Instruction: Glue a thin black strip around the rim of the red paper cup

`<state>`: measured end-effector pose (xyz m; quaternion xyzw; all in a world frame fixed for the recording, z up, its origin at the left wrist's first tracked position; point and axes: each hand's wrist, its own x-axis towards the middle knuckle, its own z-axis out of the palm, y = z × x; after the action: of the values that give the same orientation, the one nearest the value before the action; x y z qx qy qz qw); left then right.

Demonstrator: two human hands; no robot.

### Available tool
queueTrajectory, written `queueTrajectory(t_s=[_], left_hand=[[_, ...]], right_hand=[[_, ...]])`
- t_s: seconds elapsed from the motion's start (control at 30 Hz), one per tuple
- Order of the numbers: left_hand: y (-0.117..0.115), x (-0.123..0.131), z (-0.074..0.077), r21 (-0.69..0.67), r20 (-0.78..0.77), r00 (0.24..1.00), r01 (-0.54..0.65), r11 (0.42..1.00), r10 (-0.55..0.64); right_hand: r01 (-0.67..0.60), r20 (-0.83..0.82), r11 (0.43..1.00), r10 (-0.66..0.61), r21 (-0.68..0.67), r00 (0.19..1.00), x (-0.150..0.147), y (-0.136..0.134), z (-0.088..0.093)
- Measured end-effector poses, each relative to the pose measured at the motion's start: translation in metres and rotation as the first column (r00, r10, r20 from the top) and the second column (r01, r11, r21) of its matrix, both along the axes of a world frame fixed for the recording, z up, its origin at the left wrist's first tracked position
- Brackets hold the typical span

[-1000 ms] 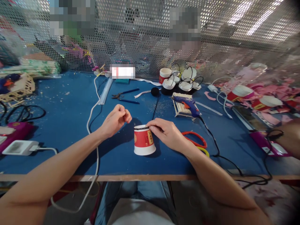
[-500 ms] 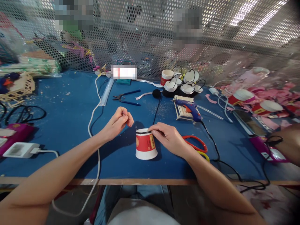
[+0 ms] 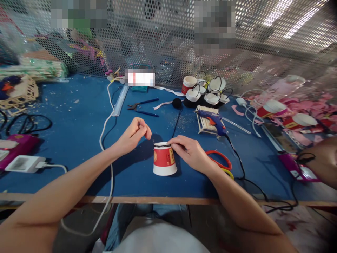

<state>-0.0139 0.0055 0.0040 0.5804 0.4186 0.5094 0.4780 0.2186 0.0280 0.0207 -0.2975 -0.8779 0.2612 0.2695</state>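
Observation:
A red and white paper cup stands upside down on the blue table in front of me, with black cord wound around its narrow upper end. My right hand grips the cup's upper right edge, thumb and fingers pressed against the cord there. To the upper left, my left hand is held apart from the cup, fingertips pinched together; what is between them, if anything, is too small to make out. From a black ball of cord, a strand runs toward the cup and passes behind my right fingers.
Pliers lie behind my left hand. A blue glue gun rests on a stick rack, and scissors lie beside my right wrist. Cups with black handles cluster at the back. A white cable crosses on the left. Another person's arm reaches in at right.
The view has shifted slightly, so the table sits a little higher in it. Both hands and the cup keep nearly the same arrangement, with my left fingers still pinched.

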Motion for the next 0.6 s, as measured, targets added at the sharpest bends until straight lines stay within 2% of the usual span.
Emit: queueTrajectory(t_s=[0.33,0.6], left_hand=[[0.0037,-0.0020,-0.0065,-0.012,-0.010,1.000,0.009,1.000,-0.009],[0.0039,-0.0023,-0.0033,-0.031,-0.127,0.992,-0.023,0.999,0.019]], right_hand=[[-0.008,-0.011,1.000,0.008,0.001,1.000,0.0000,0.0001,-0.0007],[-0.012,-0.006,1.000,0.012,0.008,1.000,0.0007,-0.0008,0.0009]])
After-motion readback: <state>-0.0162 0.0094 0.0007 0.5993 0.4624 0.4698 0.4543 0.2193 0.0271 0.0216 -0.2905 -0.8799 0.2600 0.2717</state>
